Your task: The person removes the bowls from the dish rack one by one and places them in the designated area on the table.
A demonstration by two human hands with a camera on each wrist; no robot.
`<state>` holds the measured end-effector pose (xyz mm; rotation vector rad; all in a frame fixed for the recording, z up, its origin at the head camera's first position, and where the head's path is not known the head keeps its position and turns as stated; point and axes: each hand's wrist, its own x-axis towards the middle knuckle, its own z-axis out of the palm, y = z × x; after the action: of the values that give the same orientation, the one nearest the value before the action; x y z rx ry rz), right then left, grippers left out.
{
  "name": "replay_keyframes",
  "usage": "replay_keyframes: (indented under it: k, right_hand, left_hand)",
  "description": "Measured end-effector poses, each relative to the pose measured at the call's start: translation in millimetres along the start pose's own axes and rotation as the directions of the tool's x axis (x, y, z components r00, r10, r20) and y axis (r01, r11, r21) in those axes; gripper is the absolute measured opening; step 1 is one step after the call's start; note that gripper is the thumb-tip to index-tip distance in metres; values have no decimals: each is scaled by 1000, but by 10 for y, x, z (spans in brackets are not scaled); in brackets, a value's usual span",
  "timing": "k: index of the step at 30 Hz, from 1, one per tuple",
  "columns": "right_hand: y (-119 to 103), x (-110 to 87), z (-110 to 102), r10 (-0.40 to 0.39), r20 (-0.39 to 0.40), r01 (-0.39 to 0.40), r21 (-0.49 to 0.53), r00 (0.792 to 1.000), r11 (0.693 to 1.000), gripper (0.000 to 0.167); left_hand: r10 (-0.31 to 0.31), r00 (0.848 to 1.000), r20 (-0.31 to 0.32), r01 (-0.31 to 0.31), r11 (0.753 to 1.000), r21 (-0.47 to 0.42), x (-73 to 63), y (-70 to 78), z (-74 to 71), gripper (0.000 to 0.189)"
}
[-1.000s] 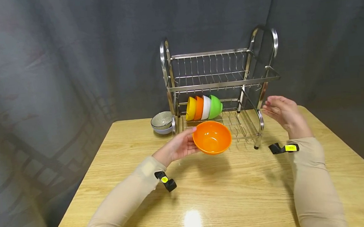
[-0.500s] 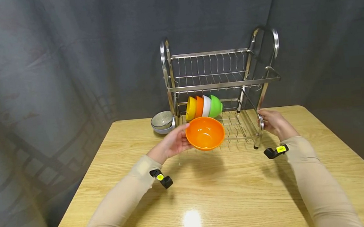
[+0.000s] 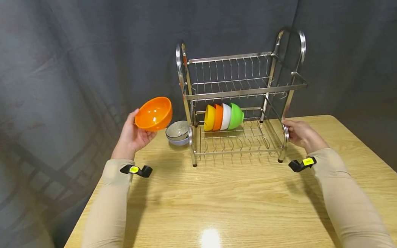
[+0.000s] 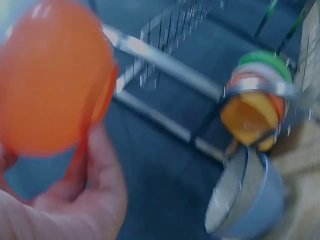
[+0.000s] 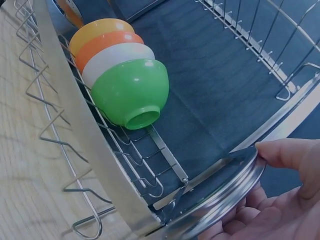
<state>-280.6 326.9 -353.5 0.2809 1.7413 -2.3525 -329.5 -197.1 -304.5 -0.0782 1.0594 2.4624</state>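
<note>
My left hand holds an orange bowl by its rim, up in the air left of the metal dish rack. In the left wrist view the bowl is blurred, with the thumb against its edge. At the rack's right side my right hand grips the curved end of the lower tier, thumb on top and fingers beneath, as the right wrist view shows. Nested on their sides in the lower tier are a yellow bowl, an orange one, a white bowl and a green bowl.
Two stacked bowls, a speckled one over a pale blue one, stand on the wooden table just left of the rack. A dark grey curtain hangs behind the table.
My left hand has carried the orange bowl from in front of the rack leftward and up. My right hand has come in from the right and taken hold of the rack's end.
</note>
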Motion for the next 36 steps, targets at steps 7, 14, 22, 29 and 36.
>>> replay_keyframes:
  k: [7, 14, 22, 29, 36]
  right_hand:
    - [0, -3, 26, -2, -16, 2, 21, 1000, 1000, 37]
    - [20, -14, 48, -5, -36, 7, 39, 999, 999, 37]
    - [9, -43, 57, -21, -60, 22, 16, 998, 1000, 38]
    - [7, -49, 66, -14, -83, 14, -3, 996, 1000, 36]
    - [2, -61, 67, -17, -88, 15, -13, 996, 1000, 38]
  left_hand:
    - [83, 908, -411, -154, 977, -144, 301, -121, -275, 52]
    - [226, 771, -596, -370, 920, -130, 545, -399, -396, 63]
    - [204, 729, -653, -356, 928, -107, 692, -485, -522, 63]
    - [182, 696, -694, -298, 953, -49, 703, -545, -607, 66]
    - [188, 679, -710, -274, 962, -8, 693, -551, -617, 64]
